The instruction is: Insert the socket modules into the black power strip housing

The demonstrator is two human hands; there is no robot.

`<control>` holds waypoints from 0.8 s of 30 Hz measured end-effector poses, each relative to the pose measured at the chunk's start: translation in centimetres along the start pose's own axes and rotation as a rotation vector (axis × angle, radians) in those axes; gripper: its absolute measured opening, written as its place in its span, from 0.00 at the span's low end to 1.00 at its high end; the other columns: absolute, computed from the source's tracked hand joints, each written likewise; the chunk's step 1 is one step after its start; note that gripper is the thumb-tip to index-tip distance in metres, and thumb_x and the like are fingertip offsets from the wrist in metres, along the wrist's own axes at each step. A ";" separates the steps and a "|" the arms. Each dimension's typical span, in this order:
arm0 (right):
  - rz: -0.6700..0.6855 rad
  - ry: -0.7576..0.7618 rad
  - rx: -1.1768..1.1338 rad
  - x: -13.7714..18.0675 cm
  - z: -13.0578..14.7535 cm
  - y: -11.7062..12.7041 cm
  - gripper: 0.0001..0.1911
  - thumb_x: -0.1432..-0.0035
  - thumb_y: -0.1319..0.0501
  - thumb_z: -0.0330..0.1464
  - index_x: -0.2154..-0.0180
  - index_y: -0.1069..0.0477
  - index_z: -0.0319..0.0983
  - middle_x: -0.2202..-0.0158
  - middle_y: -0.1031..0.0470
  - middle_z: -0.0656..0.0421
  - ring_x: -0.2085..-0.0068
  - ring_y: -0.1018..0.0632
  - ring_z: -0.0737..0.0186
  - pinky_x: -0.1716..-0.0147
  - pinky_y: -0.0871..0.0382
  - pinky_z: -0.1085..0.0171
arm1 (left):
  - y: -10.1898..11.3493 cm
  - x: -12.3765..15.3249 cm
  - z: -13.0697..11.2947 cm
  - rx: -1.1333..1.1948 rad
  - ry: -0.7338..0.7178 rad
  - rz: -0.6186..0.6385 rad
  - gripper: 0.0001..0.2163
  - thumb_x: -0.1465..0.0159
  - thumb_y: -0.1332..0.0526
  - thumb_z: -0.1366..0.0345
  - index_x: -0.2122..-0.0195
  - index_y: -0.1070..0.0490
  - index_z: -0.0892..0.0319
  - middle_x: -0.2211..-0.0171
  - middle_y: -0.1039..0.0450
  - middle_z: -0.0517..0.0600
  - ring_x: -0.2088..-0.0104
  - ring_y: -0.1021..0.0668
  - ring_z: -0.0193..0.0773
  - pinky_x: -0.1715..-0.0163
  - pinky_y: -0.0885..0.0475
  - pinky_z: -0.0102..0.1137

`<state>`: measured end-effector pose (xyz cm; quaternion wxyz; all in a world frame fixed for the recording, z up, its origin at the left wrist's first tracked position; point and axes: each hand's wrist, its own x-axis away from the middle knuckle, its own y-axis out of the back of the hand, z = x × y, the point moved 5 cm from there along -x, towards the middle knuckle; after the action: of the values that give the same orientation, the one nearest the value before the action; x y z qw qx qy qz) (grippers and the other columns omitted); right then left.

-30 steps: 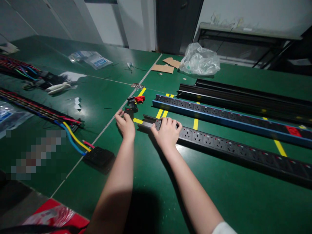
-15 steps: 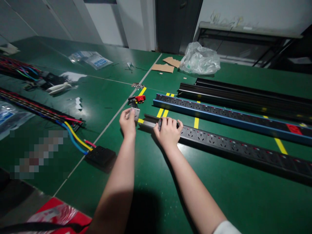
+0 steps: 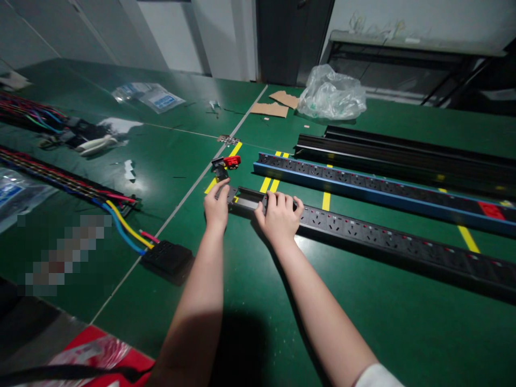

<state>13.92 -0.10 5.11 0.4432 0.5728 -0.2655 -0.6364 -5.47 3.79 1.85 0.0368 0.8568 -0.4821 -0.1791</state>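
A long black power strip (image 3: pixel 363 234) lies slantwise on the green table, with a run of sockets along its top. Near its left end, my right hand (image 3: pixel 280 217) grips it from above, fingers curled over the socket face. Between that hand and the end, a bare metal stretch of the channel shows. My left hand (image 3: pixel 217 207) pinches a small square plate (image 3: pixel 231 194) at this open end; my fingers cover part of it, and I cannot tell whether it touches the channel. Just beyond my left fingertips lie black and red socket parts (image 3: pixel 231 162).
Behind lie a blue-sided power strip (image 3: pixel 355 192) and black channels (image 3: pixel 387 158). Wired strips (image 3: pixel 68 174) and a black socket block (image 3: pixel 167 260) are on the left. Clear plastic (image 3: pixel 332 94) and cardboard pieces (image 3: pixel 270 110) lie farther back.
My left hand has moved slightly right, bringing the plate from just off the power strip's left end close up to it and turning it. My right hand stays on the strip.
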 end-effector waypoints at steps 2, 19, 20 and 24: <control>-0.001 -0.001 0.004 0.0 0.0 0.0 0.19 0.36 0.49 0.41 0.51 0.28 0.40 0.53 0.25 0.51 0.52 0.30 0.52 0.44 0.51 0.50 | -0.1 0.0 -0.3 -0.003 -0.004 0.011 0.17 0.37 0.42 0.53 0.54 0.22 0.57 0.56 0.22 0.51 0.55 0.23 0.41 0.53 0.31 0.33; 0.010 -0.005 -0.020 -0.1 0.1 0.2 0.19 0.36 0.48 0.40 0.50 0.28 0.39 0.53 0.25 0.51 0.52 0.31 0.51 0.45 0.51 0.51 | -0.3 -0.5 0.0 -0.136 0.078 -0.042 0.34 0.33 0.62 0.41 0.60 0.20 0.57 0.64 0.22 0.53 0.64 0.23 0.39 0.62 0.32 0.31; 0.010 -0.004 -0.018 -0.1 0.1 0.2 0.19 0.36 0.48 0.40 0.51 0.28 0.39 0.53 0.25 0.51 0.52 0.31 0.51 0.45 0.50 0.51 | -0.4 -0.6 0.1 -0.142 0.085 -0.040 0.34 0.33 0.62 0.41 0.60 0.20 0.57 0.63 0.22 0.53 0.64 0.23 0.39 0.62 0.32 0.31; 0.005 -0.004 -0.020 0.0 0.1 0.2 0.19 0.36 0.48 0.40 0.50 0.29 0.39 0.53 0.25 0.51 0.52 0.31 0.51 0.45 0.50 0.51 | -0.5 -0.6 0.1 -0.128 0.077 -0.035 0.34 0.33 0.62 0.41 0.60 0.21 0.57 0.62 0.22 0.53 0.63 0.23 0.40 0.61 0.32 0.31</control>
<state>13.90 -0.15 5.28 0.4499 0.5665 -0.2613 -0.6390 -5.42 4.60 1.81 0.1071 0.8673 -0.4527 -0.1769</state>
